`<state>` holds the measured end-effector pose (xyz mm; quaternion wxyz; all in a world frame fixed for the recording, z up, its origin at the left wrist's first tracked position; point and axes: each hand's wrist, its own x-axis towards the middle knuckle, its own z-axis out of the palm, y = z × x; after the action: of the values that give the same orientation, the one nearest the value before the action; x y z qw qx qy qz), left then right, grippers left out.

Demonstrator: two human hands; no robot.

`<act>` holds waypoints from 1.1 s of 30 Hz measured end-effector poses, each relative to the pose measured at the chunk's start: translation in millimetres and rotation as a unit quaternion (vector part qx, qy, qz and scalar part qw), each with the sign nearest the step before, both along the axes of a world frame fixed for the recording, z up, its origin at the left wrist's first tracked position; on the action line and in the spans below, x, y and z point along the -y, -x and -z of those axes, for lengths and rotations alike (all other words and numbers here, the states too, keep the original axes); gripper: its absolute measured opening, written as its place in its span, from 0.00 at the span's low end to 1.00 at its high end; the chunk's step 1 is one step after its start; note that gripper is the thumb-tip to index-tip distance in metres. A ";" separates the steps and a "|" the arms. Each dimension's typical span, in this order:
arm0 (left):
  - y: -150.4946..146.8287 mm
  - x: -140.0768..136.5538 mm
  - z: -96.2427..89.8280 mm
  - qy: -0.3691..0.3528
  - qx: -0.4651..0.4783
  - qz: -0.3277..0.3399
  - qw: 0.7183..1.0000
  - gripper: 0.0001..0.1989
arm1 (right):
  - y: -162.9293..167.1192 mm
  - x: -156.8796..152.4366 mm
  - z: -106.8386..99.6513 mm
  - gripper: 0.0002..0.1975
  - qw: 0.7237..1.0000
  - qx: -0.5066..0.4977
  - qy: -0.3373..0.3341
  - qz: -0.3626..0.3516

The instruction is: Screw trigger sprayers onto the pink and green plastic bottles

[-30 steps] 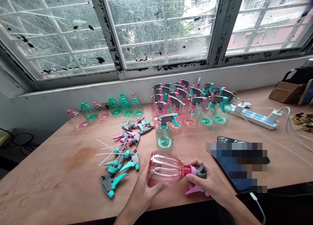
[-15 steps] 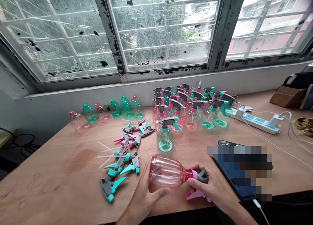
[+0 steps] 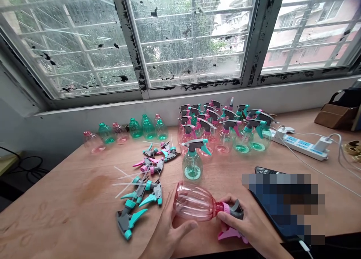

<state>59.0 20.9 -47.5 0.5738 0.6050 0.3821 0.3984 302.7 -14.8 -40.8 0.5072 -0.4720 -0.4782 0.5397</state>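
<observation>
A see-through pink spray bottle (image 3: pixel 194 201) lies on its side in the air just above the near part of the table, its neck to the right. My left hand (image 3: pixel 172 223) cups its base, thumb along the near side, other fingers partly hidden behind it. At the neck, my right hand (image 3: pixel 238 221) pinches the pink collar (image 3: pixel 226 208) of the grey spray head, whose pink trigger (image 3: pixel 229 234) points down toward me. Behind the bottle stands a green spray bottle (image 3: pixel 193 167) with a teal and grey head. Loose spray heads (image 3: pixel 128 217) lie left of my left hand.
Several capless bottles (image 3: pixel 135 129) stand at the back left. Many assembled spray bottles (image 3: pixel 224 138) crowd the back middle by the wall. A power strip (image 3: pixel 301 144) with white cables lies at the right, and a dark tablet-like device (image 3: pixel 270 210), partly blurred, lies nearer.
The view has tilted up slightly, so everything sits a little lower. Both hands keep their hold on the pink spray bottle, with barely any other movement.
</observation>
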 end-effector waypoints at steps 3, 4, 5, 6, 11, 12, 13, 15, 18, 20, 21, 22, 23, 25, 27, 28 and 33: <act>1.5 -1.2 3.9 -0.015 -0.015 -0.003 1.000 0.49 | -2.1 -1.2 1.0 0.20 1.000 0.000 0.017 -0.005; 2.0 -1.5 5.0 -0.020 -0.017 -0.005 1.000 0.47 | -2.4 -1.4 1.3 0.20 1.000 -0.005 0.020 -0.007; 2.3 -1.7 5.9 -0.024 -0.015 -0.006 1.000 0.46 | -2.4 -1.6 1.7 0.20 1.000 -0.009 0.021 -0.009; 2.5 -1.9 6.3 -0.027 -0.013 -0.006 1.000 0.46 | -2.2 -1.7 2.3 0.19 1.000 -0.013 0.021 -0.011; 0.5 -0.8 0.6 -0.012 0.011 -0.004 1.000 0.56 | -0.2 -2.9 7.4 0.20 0.999 -0.031 0.015 -0.009; -0.3 -0.4 -1.2 -0.006 0.017 -0.005 1.000 0.56 | -0.4 -3.5 8.4 0.20 0.999 -0.033 0.012 -0.010; -0.8 0.1 -2.5 -0.001 0.023 -0.004 1.000 0.54 | -0.8 -4.2 9.0 0.21 0.999 -0.033 0.010 -0.015; -0.9 0.3 -2.2 0.003 0.022 0.004 1.000 0.52 | -2.2 -5.5 9.0 0.21 0.999 -0.029 0.011 -0.029; 1.9 -3.1 7.2 -0.024 0.005 0.004 1.000 0.51 | -3.5 -5.7 6.1 0.22 0.999 -0.033 0.017 -0.038; 4.5 -7.4 17.1 -0.057 -0.018 0.002 0.998 0.52 | -2.9 -4.6 4.3 0.21 0.999 -0.034 0.028 -0.030; 5.5 -9.6 21.9 -0.072 -0.028 0.002 0.997 0.51 | -2.3 -4.1 4.0 0.21 0.999 -0.034 0.032 -0.028; 6.1 -11.3 26.0 -0.085 -0.033 -0.002 0.996 0.50 | -1.5 -3.7 4.3 0.21 0.998 -0.036 0.032 -0.026; 6.2 -12.6 29.4 -0.095 -0.033 -0.007 0.995 0.50 | -0.6 -3.6 5.2 0.21 0.998 -0.040 0.031 -0.026; 5.5 -13.5 33.4 -0.104 -0.019 -0.018 0.994 0.52 | 0.8 -4.0 8.1 0.21 0.998 -0.052 0.021 -0.023; 4.2 -13.0 34.4 -0.099 -0.002 -0.017 0.995 0.55 | 1.5 -4.9 11.3 0.21 0.998 -0.058 0.014 -0.019; 3.5 -12.7 34.3 -0.095 0.006 -0.014 0.995 0.56 | 1.7 -5.4 12.7 0.21 0.998 -0.057 0.015 -0.018; 1.6 -12.4 34.0 -0.084 0.019 -0.005 0.996 0.54 | 1.4 -6.7 15.2 0.21 0.998 -0.061 0.009 -0.021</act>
<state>57.4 33.3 -81.6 0.5263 0.6413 0.3395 0.4433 301.3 -8.0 -56.0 0.5200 -0.4321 -0.4513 0.5823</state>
